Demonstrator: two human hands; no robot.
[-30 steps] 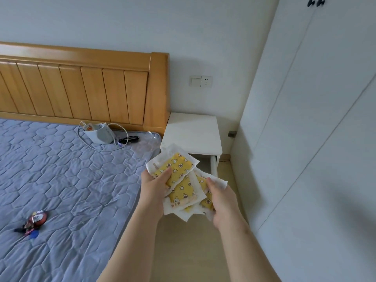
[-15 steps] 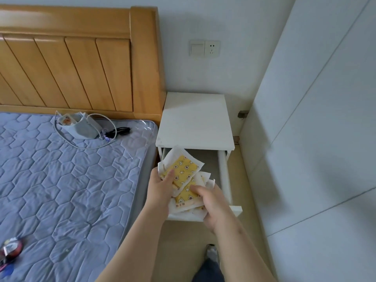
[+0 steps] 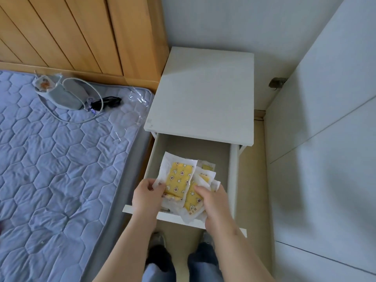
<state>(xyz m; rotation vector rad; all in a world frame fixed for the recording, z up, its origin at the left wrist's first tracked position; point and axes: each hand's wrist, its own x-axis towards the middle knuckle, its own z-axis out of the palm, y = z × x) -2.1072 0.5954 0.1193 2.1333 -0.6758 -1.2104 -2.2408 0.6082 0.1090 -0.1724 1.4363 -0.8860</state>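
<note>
A stack of several white packets with yellow patterned pads sits low inside the open drawer of a white bedside table. My left hand pinches the left edge of the top packet. My right hand grips the right side of the stack, fingers curled over the packets. The lower packets are partly hidden under both hands.
A bed with a grey-blue quilted mattress lies to the left, its wooden headboard behind. A small grey pouch with a white cable lies on the mattress. White wardrobe doors stand close on the right. My feet are below the drawer.
I have stepped closer and looked down. Both hands have carried the packets from in front of my chest down into the open drawer.
</note>
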